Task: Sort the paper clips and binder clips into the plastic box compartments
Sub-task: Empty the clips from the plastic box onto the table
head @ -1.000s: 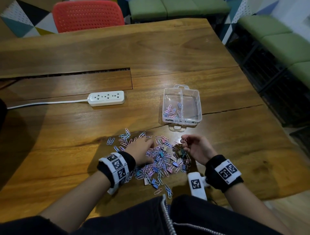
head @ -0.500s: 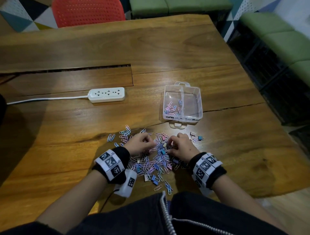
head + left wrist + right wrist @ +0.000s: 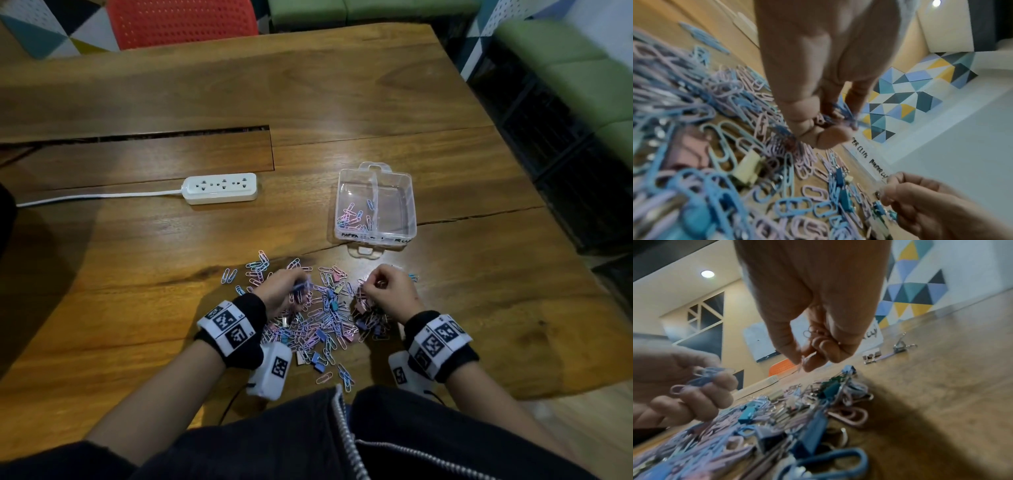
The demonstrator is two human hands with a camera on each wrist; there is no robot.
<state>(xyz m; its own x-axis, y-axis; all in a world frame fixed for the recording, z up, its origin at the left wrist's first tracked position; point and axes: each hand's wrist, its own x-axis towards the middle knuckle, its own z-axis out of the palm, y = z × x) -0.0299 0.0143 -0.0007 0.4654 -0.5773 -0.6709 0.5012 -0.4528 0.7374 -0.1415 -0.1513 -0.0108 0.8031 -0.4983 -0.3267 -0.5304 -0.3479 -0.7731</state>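
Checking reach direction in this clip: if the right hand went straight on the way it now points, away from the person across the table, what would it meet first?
Probably the plastic box, at its near wall. The right hand, holding small binder clips, points roughly that way over bare table; depth is uncertain.

The bench (image 3: 342, 85) is varnished wood with a glossy, grained surface. The plastic box (image 3: 409, 205) is clear, smooth plastic. The paper clips (image 3: 322, 318) have a matt pastel coating. The binder clips (image 3: 813, 444) have bare metal wire handles. The power strip (image 3: 221, 188) is smooth white plastic.
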